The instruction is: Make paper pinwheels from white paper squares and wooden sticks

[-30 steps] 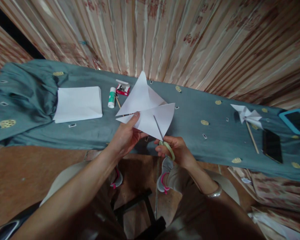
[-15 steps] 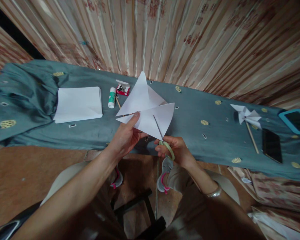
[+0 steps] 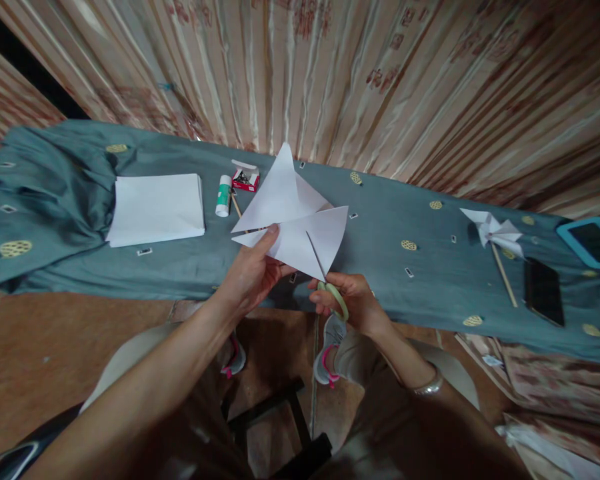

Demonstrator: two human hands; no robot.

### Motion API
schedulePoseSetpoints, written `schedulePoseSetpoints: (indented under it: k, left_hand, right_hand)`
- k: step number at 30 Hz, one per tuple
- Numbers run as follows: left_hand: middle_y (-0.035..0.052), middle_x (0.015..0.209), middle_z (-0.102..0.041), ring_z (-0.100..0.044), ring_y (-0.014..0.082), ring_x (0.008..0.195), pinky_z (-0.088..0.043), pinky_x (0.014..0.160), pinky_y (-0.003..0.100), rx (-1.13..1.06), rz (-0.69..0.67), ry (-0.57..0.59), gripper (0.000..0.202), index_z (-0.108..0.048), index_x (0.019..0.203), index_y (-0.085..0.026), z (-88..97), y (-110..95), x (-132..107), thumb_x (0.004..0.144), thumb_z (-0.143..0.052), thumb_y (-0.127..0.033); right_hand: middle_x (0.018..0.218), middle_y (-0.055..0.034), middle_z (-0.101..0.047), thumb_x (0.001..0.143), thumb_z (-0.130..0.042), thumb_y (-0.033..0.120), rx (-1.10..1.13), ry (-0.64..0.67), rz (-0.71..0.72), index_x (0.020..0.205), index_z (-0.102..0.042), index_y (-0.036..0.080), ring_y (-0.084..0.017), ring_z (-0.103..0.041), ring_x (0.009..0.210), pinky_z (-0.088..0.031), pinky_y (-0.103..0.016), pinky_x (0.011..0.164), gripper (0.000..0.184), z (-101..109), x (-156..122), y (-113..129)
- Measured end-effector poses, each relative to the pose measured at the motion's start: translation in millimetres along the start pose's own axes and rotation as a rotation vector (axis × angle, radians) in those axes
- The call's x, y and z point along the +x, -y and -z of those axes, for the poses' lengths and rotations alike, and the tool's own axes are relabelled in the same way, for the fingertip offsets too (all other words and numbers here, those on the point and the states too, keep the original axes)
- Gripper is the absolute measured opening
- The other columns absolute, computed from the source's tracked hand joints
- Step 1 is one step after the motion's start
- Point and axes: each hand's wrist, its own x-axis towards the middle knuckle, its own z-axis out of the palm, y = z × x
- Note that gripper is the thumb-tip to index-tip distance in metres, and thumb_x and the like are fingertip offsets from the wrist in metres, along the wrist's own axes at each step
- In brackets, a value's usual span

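Note:
A white sheet of paper (image 3: 293, 230) with slits cut in from its corners is held over the cloth-covered table. My left hand (image 3: 255, 270) pinches its lower left part, thumb on top and fingers underneath. In my right hand (image 3: 347, 293) is a pair of scissors (image 3: 339, 300) with pale green handles, my fingers in the loops. The blades lie along a slit at the paper's lower right corner. Behind the paper's left side, a thin wooden stick (image 3: 237, 205) shows in part.
A stack of white paper (image 3: 156, 208) lies left, near a glue stick (image 3: 223, 195) and a small open red box (image 3: 246, 177). On the right are a paper pinwheel (image 3: 497, 233) on a stick, a black phone (image 3: 544, 291) and a blue-framed device (image 3: 590, 240). A curtain (image 3: 300, 80) hangs behind.
Almost nothing differs. My hands, the paper and the scissors keep the same place, with the blades still in the slit.

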Motion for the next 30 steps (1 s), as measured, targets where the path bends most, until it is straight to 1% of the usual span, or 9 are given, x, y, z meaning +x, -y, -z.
schedulePoseSetpoints:
  k: [5, 9, 13, 16, 20, 23, 28, 30]
  left_hand:
    - [0.0041, 0.096, -0.075, -0.071, 0.0218, 0.094, -0.057, 0.088, 0.043, 0.003, -0.001, -0.005, 0.017, -0.063, 0.106, -0.018, -0.4, -0.4, -0.4, 0.092, -0.055, -0.019]
    - [0.0048, 0.096, -0.075, -0.07, 0.0226, 0.096, -0.058, 0.086, 0.041, 0.008, 0.0, -0.009, 0.016, -0.064, 0.105, -0.018, -2.5, -0.6, -1.9, 0.092, -0.054, -0.019]
    - [0.0061, 0.1, -0.075, -0.07, 0.0237, 0.1, -0.058, 0.086, 0.041, 0.004, 0.003, -0.007, 0.02, -0.063, 0.11, -0.019, -1.3, -0.3, -1.6, 0.091, -0.057, -0.019]
    - [0.006, 0.1, -0.075, -0.071, 0.0219, 0.095, -0.058, 0.087, 0.041, 0.0, 0.005, 0.01, 0.022, -0.062, 0.112, -0.018, 0.3, 0.1, -0.5, 0.091, -0.057, -0.02]
    - [0.0045, 0.098, -0.075, -0.072, 0.0182, 0.087, -0.058, 0.087, 0.038, -0.009, 0.0, 0.003, 0.02, -0.062, 0.111, -0.018, 0.3, 0.3, -0.2, 0.093, -0.053, -0.018]
    - [0.0052, 0.1, -0.075, -0.072, 0.0197, 0.091, -0.058, 0.087, 0.038, -0.012, 0.009, 0.001, 0.022, -0.062, 0.113, -0.018, -0.6, -0.3, -0.8, 0.092, -0.055, -0.019]
    - [0.0067, 0.103, -0.075, -0.071, 0.0216, 0.095, -0.058, 0.089, 0.039, -0.028, 0.017, 0.001, 0.031, -0.059, 0.12, -0.018, -1.3, -0.9, -1.7, 0.089, -0.061, -0.021]
    - [0.0067, 0.103, -0.075, -0.072, 0.0219, 0.094, -0.057, 0.089, 0.04, -0.024, 0.011, 0.0, 0.029, -0.06, 0.118, -0.017, -1.1, -0.9, -1.5, 0.089, -0.06, -0.02]
  right_hand:
    - [0.044, 0.0042, -0.06, 0.042, -0.091, 0.041, 0.018, -0.027, -0.009, 0.066, -0.069, 0.016, -0.007, -0.048, 0.038, -0.036, -0.019, 0.039, 0.04, -1.2, -0.2, 0.7]
    - [0.044, 0.0044, -0.06, 0.042, -0.091, 0.041, 0.006, -0.027, -0.013, 0.065, -0.069, 0.017, -0.007, -0.049, 0.038, -0.036, -0.019, 0.038, 0.04, -1.3, -0.1, 0.6]
    - [0.045, 0.0043, -0.06, 0.042, -0.09, 0.041, 0.015, -0.026, -0.005, 0.065, -0.069, 0.016, -0.007, -0.049, 0.038, -0.037, -0.019, 0.038, 0.04, -1.5, 0.0, 0.6]
    - [0.044, 0.0044, -0.06, 0.041, -0.091, 0.041, 0.019, -0.033, -0.014, 0.064, -0.069, 0.016, -0.007, -0.049, 0.038, -0.036, -0.018, 0.038, 0.041, -2.0, -0.2, 1.6]
    - [0.043, 0.0041, -0.06, 0.039, -0.091, 0.041, 0.026, -0.035, -0.026, 0.064, -0.069, 0.016, -0.006, -0.049, 0.037, -0.035, -0.018, 0.037, 0.042, -2.8, -0.5, 2.4]
    - [0.045, 0.0042, -0.06, 0.041, -0.091, 0.041, 0.037, -0.032, -0.019, 0.064, -0.069, 0.016, -0.006, -0.049, 0.038, -0.036, -0.018, 0.037, 0.041, -2.9, -0.8, 1.7]
    - [0.047, 0.0039, -0.06, 0.042, -0.09, 0.042, 0.019, -0.029, -0.027, 0.066, -0.068, 0.015, -0.007, -0.05, 0.039, -0.037, -0.019, 0.039, 0.042, -1.3, -0.7, 0.5]
    - [0.048, 0.0036, -0.06, 0.046, -0.089, 0.042, -0.003, -0.011, -0.011, 0.067, -0.068, 0.015, -0.007, -0.05, 0.04, -0.037, -0.02, 0.039, 0.041, -0.5, -0.2, -0.6]
